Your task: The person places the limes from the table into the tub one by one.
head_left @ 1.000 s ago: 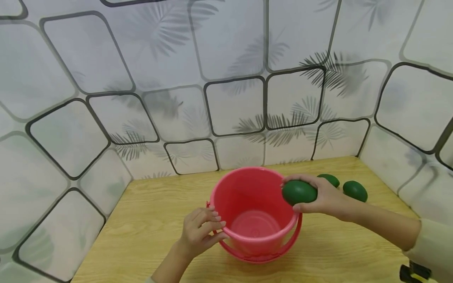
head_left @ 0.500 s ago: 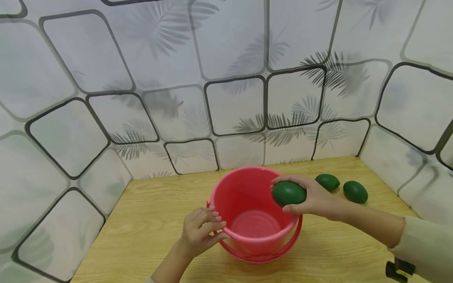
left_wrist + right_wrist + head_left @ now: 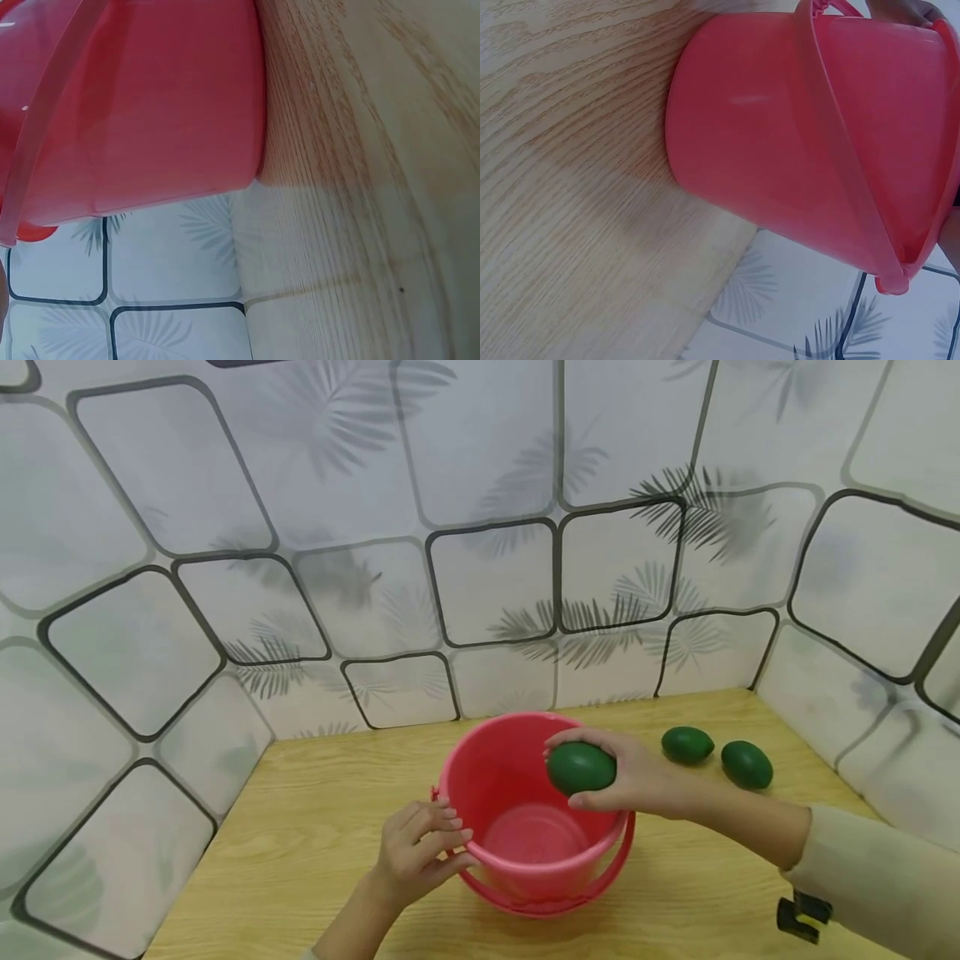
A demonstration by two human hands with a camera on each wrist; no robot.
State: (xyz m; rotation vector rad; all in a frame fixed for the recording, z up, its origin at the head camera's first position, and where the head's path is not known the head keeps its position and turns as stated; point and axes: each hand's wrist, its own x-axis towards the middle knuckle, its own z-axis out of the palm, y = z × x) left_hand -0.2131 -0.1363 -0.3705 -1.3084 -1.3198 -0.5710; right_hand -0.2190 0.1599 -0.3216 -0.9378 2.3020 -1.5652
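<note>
A pinkish-red plastic bucket (image 3: 534, 867) stands upright on the wooden table, its handle hanging down on the near side. My left hand (image 3: 420, 853) grips the bucket's left rim, with fingers bent over the edge. Above the right part of the bucket's mouth, my right hand (image 3: 637, 781) holds a dark green, smooth, oval avocado (image 3: 580, 767) between thumb and fingers. Inside, the visible part of the bucket's floor is bare. Both wrist views show mostly the bucket's outer wall (image 3: 172, 97); in the right one, the left hand (image 3: 907, 10) shows at the rim, and the avocado is hidden.
Two more green avocados, one nearer the bucket (image 3: 687, 745) and one farther right (image 3: 747, 765), lie on the wooden table (image 3: 315, 810) behind the right forearm. A patterned wall covering (image 3: 495, 585) encloses the table at the back and sides.
My right hand has moved left with the avocado, from the bucket's right rim to over its mouth. The left hand stays on the rim. The view has shifted slightly.
</note>
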